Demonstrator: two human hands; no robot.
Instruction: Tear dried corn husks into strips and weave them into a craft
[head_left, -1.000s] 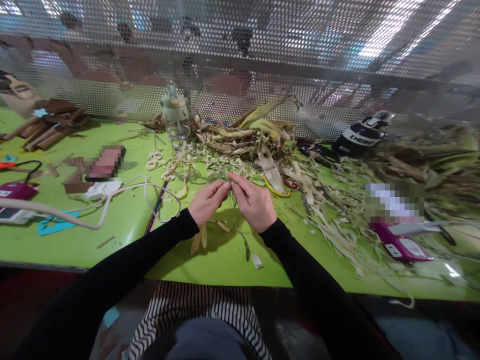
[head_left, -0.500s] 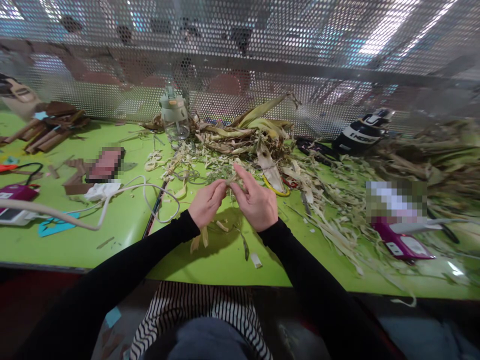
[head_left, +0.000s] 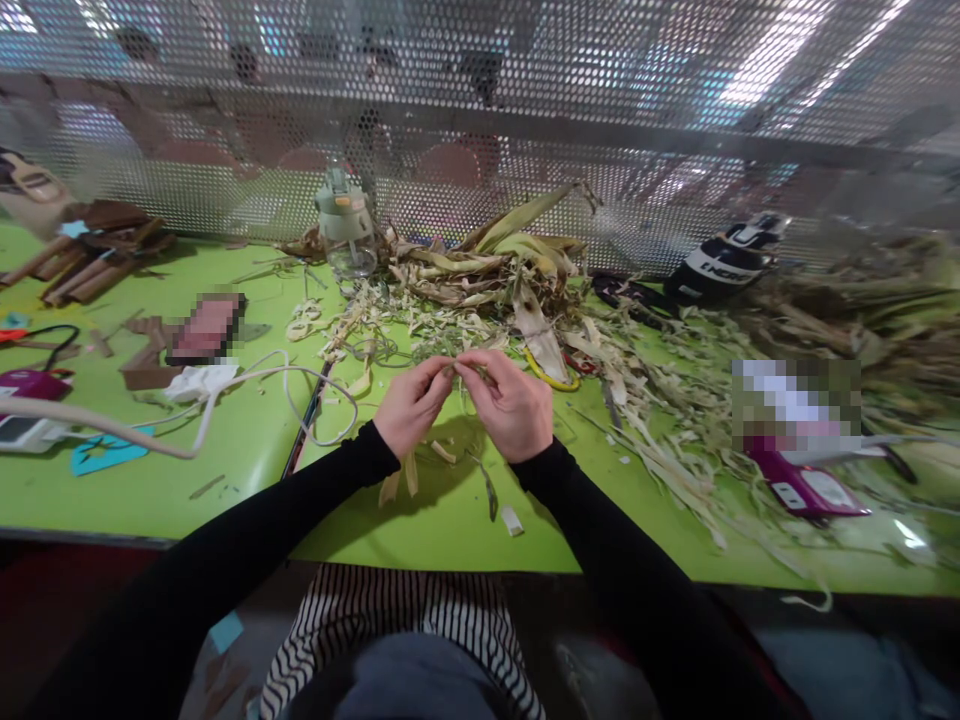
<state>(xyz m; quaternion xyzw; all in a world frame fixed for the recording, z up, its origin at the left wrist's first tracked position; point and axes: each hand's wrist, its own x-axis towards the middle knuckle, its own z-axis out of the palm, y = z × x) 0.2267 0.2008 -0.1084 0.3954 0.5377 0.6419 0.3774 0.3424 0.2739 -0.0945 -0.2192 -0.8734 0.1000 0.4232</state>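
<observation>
My left hand (head_left: 409, 408) and my right hand (head_left: 517, 405) meet fingertip to fingertip above the green table. Both are closed in a pinch on a thin strip of dried husk (head_left: 454, 368), mostly hidden by the fingers. Pale husk pieces (head_left: 409, 474) lie below my left hand. A darker shred (head_left: 490, 490) and a small white piece (head_left: 512, 521) lie in front of my right hand. Just beyond the fingers spreads a heap of husk shreds (head_left: 450, 325), with long dried leaves (head_left: 525, 235) behind it.
A clear bottle (head_left: 349, 235) and a black bottle (head_left: 724, 262) stand along the perforated metal screen (head_left: 247, 190). At left are a phone (head_left: 208, 328), a white cable (head_left: 202, 430) and brown rolls (head_left: 97, 270). A purple power strip (head_left: 814, 490) lies at right, a yellow loop (head_left: 553, 380) nearer.
My right index finger, raised and stretched out before, has folded down into the pinch. My left hand has barely moved.
</observation>
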